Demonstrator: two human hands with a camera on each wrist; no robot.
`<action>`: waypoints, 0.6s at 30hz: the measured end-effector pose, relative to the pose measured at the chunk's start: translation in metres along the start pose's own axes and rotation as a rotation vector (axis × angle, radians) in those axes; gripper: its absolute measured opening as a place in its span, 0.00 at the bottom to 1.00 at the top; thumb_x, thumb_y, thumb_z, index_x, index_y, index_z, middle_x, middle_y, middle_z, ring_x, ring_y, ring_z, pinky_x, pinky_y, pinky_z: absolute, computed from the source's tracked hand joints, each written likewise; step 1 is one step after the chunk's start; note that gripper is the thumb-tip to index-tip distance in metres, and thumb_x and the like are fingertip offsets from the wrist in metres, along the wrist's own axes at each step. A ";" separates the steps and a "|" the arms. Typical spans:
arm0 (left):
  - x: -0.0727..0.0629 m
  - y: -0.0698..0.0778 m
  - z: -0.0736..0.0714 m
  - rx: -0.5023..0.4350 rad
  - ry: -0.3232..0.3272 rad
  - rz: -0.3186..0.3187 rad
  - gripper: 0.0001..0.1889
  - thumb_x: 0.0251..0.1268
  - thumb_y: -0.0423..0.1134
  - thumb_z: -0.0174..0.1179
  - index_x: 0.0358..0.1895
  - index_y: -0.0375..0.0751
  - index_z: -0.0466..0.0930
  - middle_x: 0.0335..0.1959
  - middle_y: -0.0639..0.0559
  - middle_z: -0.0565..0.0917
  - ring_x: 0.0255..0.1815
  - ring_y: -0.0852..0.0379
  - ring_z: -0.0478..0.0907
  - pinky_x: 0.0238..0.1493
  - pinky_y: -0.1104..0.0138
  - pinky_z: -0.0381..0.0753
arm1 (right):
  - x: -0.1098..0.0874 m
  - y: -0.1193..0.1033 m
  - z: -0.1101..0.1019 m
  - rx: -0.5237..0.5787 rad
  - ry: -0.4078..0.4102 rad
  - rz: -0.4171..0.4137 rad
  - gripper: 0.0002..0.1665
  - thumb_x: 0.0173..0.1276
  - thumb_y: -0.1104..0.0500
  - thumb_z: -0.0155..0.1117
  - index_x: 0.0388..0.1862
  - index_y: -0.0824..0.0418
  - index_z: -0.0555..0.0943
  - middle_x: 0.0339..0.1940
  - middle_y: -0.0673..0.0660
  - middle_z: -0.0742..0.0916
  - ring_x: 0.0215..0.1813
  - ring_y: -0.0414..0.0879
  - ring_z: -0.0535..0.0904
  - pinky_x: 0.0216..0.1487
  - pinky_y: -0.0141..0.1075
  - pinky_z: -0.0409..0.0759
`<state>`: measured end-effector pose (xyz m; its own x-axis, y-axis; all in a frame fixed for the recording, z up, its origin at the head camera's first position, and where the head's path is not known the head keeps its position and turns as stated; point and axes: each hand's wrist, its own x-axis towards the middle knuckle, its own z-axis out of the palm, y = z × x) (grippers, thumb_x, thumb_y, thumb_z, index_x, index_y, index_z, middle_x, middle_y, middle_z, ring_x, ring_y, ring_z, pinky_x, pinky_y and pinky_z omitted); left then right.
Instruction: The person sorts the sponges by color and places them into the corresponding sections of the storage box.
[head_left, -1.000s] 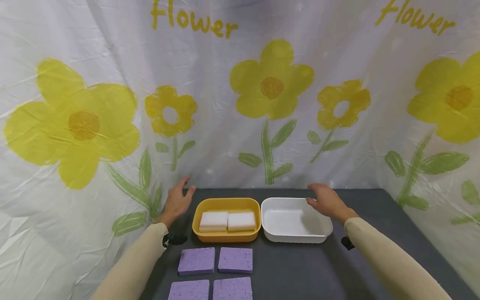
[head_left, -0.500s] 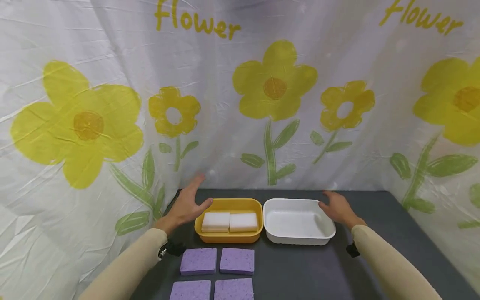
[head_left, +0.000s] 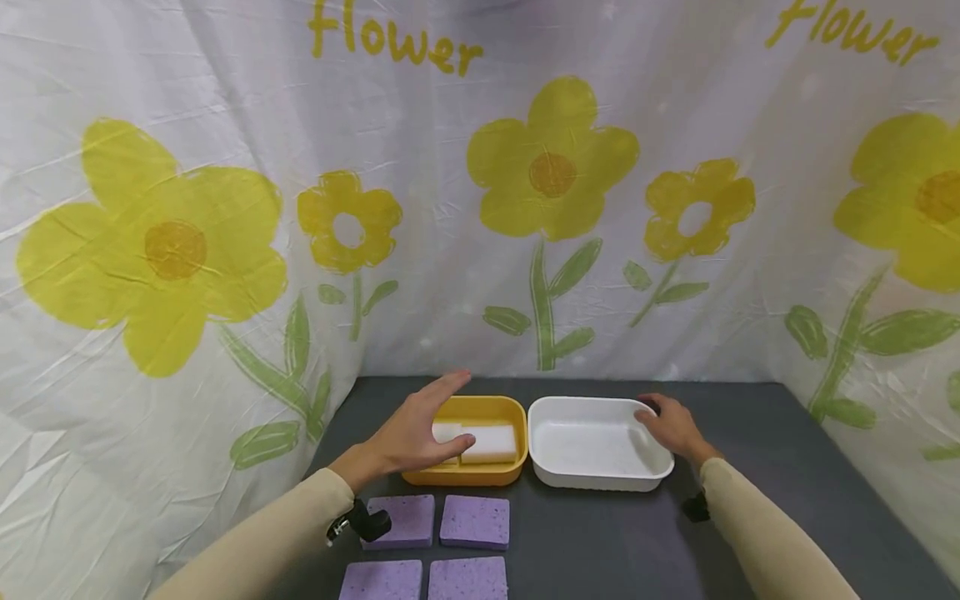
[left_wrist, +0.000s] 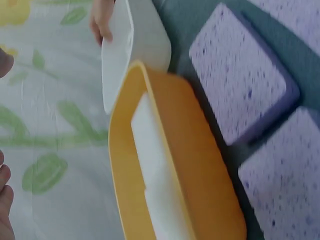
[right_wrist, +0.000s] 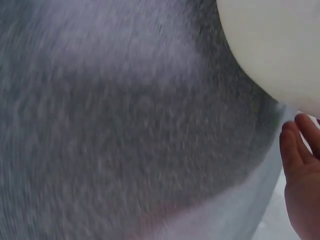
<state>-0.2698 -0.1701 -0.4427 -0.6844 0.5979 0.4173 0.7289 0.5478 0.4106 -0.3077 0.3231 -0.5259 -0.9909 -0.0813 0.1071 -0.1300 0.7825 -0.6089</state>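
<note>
My left hand (head_left: 411, 431) hovers over the left part of a yellow plastic tub (head_left: 480, 477), thumb and fingers spread and holding nothing. Inside that tub lie white sponge blocks (head_left: 489, 442), the left one partly hidden behind the hand. At the right end of a white plastic tub (head_left: 592, 481), my right hand (head_left: 672, 429) grips the rim, thumb over the inner side and fingers outside. The right wrist view shows the fingertips (right_wrist: 300, 120) right at the outer wall of the white tub. The two tubs stand side by side.
Several purple speckled sponges (head_left: 475, 521) lie in two rows on the dark table (head_left: 585, 542) in front of the yellow tub; the nearest row is cut off by the view's edge. A curtain (head_left: 435, 333) printed with yellow flowers hangs behind and at both sides.
My left hand has moved right, from beside the yellow tub to over it. My right hand has come down onto the white tub's right rim. Tubs and sponges have stayed in place.
</note>
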 end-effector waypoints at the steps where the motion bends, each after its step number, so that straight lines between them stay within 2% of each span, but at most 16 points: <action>1: 0.001 0.004 0.001 0.001 -0.006 0.014 0.47 0.69 0.55 0.72 0.87 0.43 0.63 0.86 0.44 0.69 0.85 0.41 0.68 0.79 0.39 0.72 | 0.000 0.001 0.002 0.028 -0.004 0.008 0.30 0.85 0.55 0.59 0.75 0.75 0.75 0.68 0.77 0.84 0.67 0.74 0.81 0.66 0.66 0.79; 5: 0.001 0.014 0.005 0.011 -0.017 0.056 0.47 0.66 0.54 0.73 0.85 0.41 0.66 0.84 0.44 0.71 0.84 0.42 0.70 0.79 0.41 0.73 | 0.002 0.003 0.009 0.133 -0.020 0.050 0.29 0.83 0.62 0.57 0.76 0.77 0.73 0.70 0.79 0.82 0.69 0.74 0.80 0.68 0.64 0.79; 9: 0.000 0.018 0.007 0.023 -0.016 0.087 0.47 0.64 0.53 0.74 0.84 0.40 0.67 0.84 0.45 0.72 0.83 0.43 0.71 0.78 0.42 0.74 | 0.004 0.003 0.013 0.218 -0.036 0.099 0.33 0.75 0.69 0.52 0.77 0.81 0.70 0.69 0.81 0.82 0.68 0.73 0.82 0.66 0.62 0.82; 12: -0.001 0.019 0.008 0.027 -0.030 0.096 0.47 0.65 0.54 0.74 0.84 0.41 0.67 0.84 0.45 0.72 0.83 0.43 0.71 0.79 0.42 0.73 | 0.007 0.003 0.013 0.224 -0.040 0.099 0.35 0.70 0.72 0.49 0.76 0.84 0.69 0.68 0.81 0.82 0.67 0.73 0.83 0.66 0.62 0.83; 18: -0.005 0.025 0.013 0.017 -0.072 0.105 0.46 0.67 0.55 0.73 0.84 0.41 0.67 0.83 0.45 0.73 0.83 0.44 0.72 0.79 0.42 0.73 | 0.010 0.003 0.014 0.213 -0.072 0.111 0.36 0.71 0.74 0.46 0.78 0.84 0.66 0.71 0.82 0.79 0.71 0.75 0.79 0.69 0.64 0.80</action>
<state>-0.2477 -0.1517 -0.4446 -0.6020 0.6924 0.3976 0.7969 0.4896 0.3540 -0.3182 0.3161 -0.5379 -0.9984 -0.0524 -0.0213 -0.0173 0.6416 -0.7668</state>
